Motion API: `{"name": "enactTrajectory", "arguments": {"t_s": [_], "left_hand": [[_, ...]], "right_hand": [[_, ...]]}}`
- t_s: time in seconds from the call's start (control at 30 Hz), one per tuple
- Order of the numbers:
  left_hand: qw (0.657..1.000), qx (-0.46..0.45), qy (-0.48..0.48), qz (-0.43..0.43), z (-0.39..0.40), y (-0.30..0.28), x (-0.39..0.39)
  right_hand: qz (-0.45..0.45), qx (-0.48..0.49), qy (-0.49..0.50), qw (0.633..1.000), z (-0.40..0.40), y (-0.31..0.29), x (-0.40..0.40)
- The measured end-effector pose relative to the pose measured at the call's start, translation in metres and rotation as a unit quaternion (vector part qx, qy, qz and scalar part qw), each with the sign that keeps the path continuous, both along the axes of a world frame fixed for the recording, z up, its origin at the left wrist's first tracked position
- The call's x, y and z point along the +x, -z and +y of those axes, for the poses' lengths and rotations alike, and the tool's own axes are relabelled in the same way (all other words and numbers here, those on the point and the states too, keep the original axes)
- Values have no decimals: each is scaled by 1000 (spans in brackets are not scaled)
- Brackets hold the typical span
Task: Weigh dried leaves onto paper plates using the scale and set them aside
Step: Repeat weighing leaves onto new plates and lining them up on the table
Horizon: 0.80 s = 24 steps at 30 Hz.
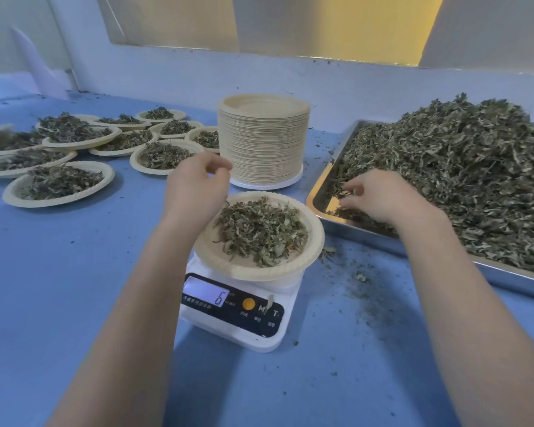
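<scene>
Topping up the plate point(316, 238) on the scale point(238, 315)

Right hand point(379, 198) pinches leaves point(444, 167) in the tray point(316, 195); left hand point(198, 183) hovers, fingers loosely curled, empty. Leaves look light, brittle — best taken in small pinches — the plate lifted by its rim.

On the lit display point(206, 295) of the white scale point(233, 312), a single digit "6" is shown. On the scale's black control panel point(259, 315), the letters "M" and "T" are printed to the right of an orange round button point(248, 303). Small lines of Chinese characters are printed under the display and under the buttons, but they cannot be read.
</scene>
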<state>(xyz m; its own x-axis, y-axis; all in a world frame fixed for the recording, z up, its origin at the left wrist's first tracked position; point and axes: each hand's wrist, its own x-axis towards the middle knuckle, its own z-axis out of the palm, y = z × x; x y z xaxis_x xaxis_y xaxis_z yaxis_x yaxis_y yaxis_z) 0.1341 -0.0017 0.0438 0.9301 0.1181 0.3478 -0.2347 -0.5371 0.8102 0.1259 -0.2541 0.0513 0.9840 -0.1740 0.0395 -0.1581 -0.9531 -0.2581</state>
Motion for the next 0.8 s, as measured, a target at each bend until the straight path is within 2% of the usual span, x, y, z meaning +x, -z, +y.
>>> {"name": "enactTrajectory", "arguments": {"t_s": [0.1, 0.3, 0.43, 0.53, 0.63, 0.73, 0.8], "left_hand": [[998, -5, 66, 21, -18, -8, 0], [996, -19, 73, 53, -22, -9, 1], [995, -43, 71, 50, -10, -13, 6], [995, -77, 52, 43, 2, -11, 10], [992, -120, 26, 43, 11, -6, 12], [988, -138, 22, 59, 15, 1, 12], [986, -146, 27, 74, 15, 6, 10]], "right_hand": [[53, 4, -7, 999, -3, 14, 5], [32, 29, -32, 999, -5, 17, 13], [-60, 50, -27, 997, -1, 5, 8], [-146, 168, -72, 972, 12, -17, -3], [-98, 268, -178, 942, 37, -35, -18], [-23, 249, -239, 938, 51, -39, -22], [-33, 222, -236, 946, 52, -36, -19]]}}
